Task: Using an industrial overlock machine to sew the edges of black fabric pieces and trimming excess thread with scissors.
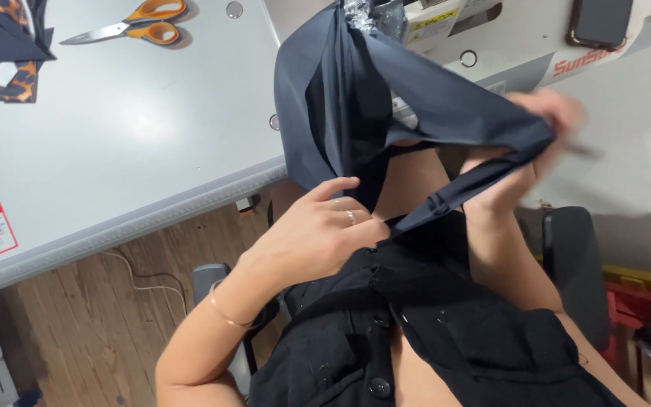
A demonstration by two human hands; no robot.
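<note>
Left hand (pixel 318 230) pinches the near strap end of one dark fabric piece (pixel 386 113), fingertips hidden behind cloth. Right hand (pixel 544 128), blurred, grips the fabric's right edge. Fabric's far end hangs from the sewing machine (pixel 491 45). One pair of orange scissors (pixel 133 22) lies far left on the table (pixel 114 136).

The right hand (pixel 544 124) is blurring, its fingers smearing into the dark fabric (pixel 386 98), so its grip cannot be told. The fabric is hiding the sewing machine's (pixel 506 45) needle area. The picture's top edge is cutting off the machine and a dark phone (pixel 600 21); the left edge is cropping leopard-print scraps (pixel 9 53).
</note>
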